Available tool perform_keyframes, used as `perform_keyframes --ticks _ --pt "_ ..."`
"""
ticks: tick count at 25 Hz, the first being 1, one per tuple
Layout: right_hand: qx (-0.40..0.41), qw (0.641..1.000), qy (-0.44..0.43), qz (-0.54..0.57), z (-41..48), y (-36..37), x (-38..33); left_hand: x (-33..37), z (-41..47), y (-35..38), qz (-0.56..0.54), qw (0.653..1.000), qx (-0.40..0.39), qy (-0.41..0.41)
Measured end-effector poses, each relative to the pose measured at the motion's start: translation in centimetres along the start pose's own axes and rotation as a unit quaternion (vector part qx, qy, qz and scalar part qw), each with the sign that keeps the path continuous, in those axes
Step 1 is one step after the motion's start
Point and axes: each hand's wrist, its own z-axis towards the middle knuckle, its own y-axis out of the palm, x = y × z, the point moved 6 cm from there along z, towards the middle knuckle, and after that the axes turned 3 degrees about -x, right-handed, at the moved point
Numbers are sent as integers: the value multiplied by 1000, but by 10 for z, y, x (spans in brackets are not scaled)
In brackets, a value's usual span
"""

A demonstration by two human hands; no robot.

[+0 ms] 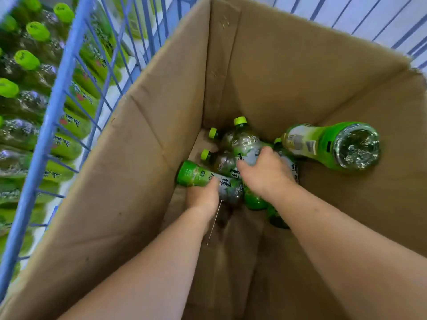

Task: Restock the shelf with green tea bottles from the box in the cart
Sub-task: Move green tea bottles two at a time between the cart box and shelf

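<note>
Both my arms reach deep into a tall cardboard box (161, 107). Several green tea bottles with lime caps lie in a heap on its bottom. My left hand (203, 197) grips a bottle lying on its side (196, 174), its green base pointing left. My right hand (265, 172) curls over another bottle in the heap (245, 142) whose cap points away from me. One more bottle (330, 145) leans against the box's right wall, clear base toward me. Bottles under my hands are partly hidden.
The box stands inside a blue wire cart (62, 88). Beyond the cart's left side, a shelf holds rows of green tea bottles (34, 65) with lime caps. The box walls rise steeply around my forearms.
</note>
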Motion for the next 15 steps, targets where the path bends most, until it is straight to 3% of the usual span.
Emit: perform_keyframes --ticks 5,10,12,15 --pt "-15 992 -20 -125 22 8 -10 -16 23 22 -131 990 2 -45" --pt "13 988 -14 -152 27 22 -11 -22 30 23 -190 980 36 -49" --pt "12 987 -18 -157 27 26 -10 -25 26 17 -178 982 36 -52" --pt "-4 996 -16 -88 26 34 -7 -23 14 -2 -59 997 52 -4"
